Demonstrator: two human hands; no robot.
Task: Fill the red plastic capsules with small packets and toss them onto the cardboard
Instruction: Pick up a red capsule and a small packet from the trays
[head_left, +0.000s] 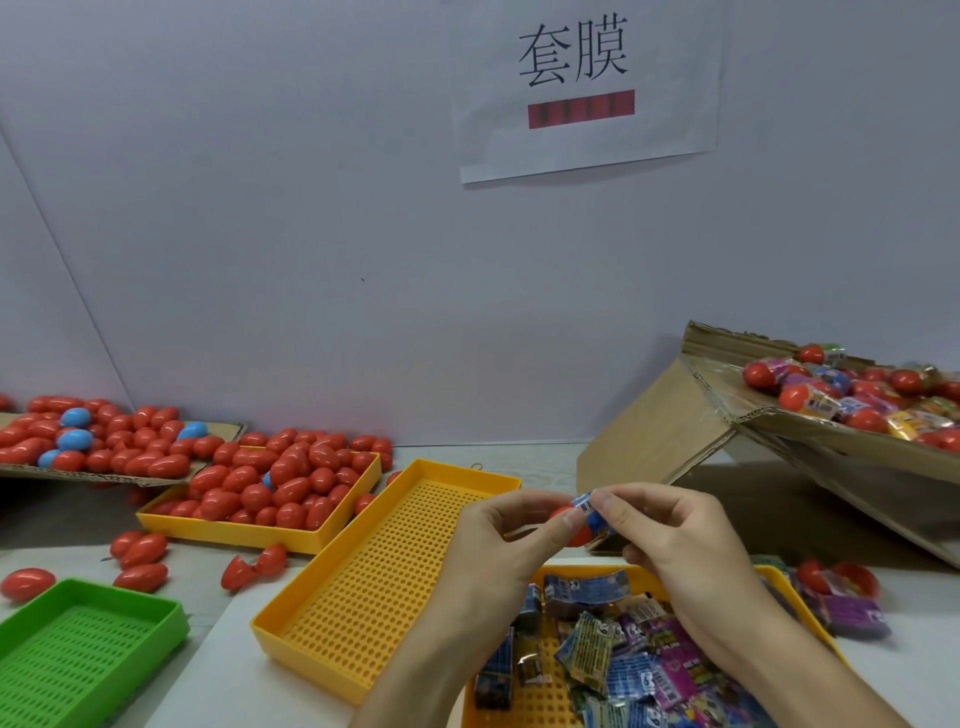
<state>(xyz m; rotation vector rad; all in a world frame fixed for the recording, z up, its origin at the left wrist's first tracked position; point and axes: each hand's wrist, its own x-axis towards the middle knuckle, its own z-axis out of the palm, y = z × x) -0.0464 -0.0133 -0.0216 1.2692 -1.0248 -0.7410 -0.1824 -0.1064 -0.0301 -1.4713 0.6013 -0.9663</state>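
My left hand (498, 540) grips an open red capsule (563, 517) in the middle of the view. My right hand (670, 540) pinches a small blue packet (592, 514) at the capsule's mouth. Below my hands, a yellow tray (774, 574) holds several small coloured packets (613, 660). At the left, a flat cardboard sheet (223, 431) carries a heap of red and a few blue capsules (104, 441). Beside it, another yellow tray (228, 530) is full of red capsules (280, 483).
An empty perforated yellow tray (374, 582) lies in the middle, a green tray (88, 644) at the lower left. Loose red capsules (140, 558) lie on the table between them. A tilted cardboard box (779, 447) at the right holds capsules and packets. A wall stands behind.
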